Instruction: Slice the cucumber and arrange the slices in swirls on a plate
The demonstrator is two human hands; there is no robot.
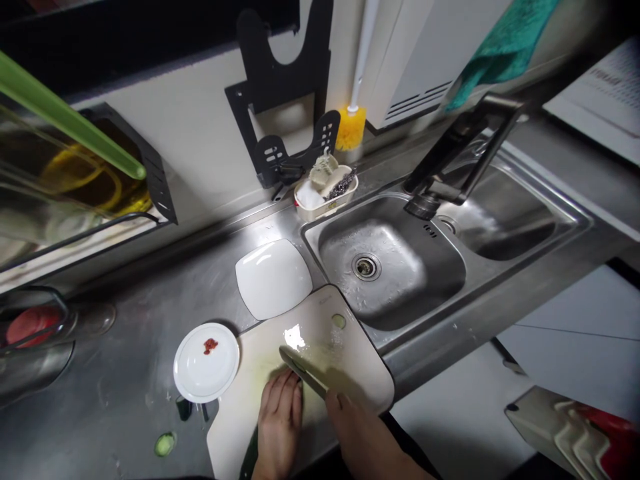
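Observation:
My left hand (281, 410) rests on the white cutting board (240, 420), its fingers curled closed over a cucumber. Most of that cucumber (249, 455) is hidden under the hand; a dark green length shows by the wrist. My right hand (357, 423) is wrapped around the handle of a kitchen knife (309, 377). The blade points up and left across the board, close beside my left fingertips. A thin cucumber slice (339, 321) lies near the board's far right corner.
A square white plate (274, 280) borders the board's far edge. On the left are a round plate (205, 373) with red bits and cucumber pieces (165, 443). A double steel sink (390, 267) with a dark faucet (440, 180) lies right; a sponge caddy (325, 193) stands behind.

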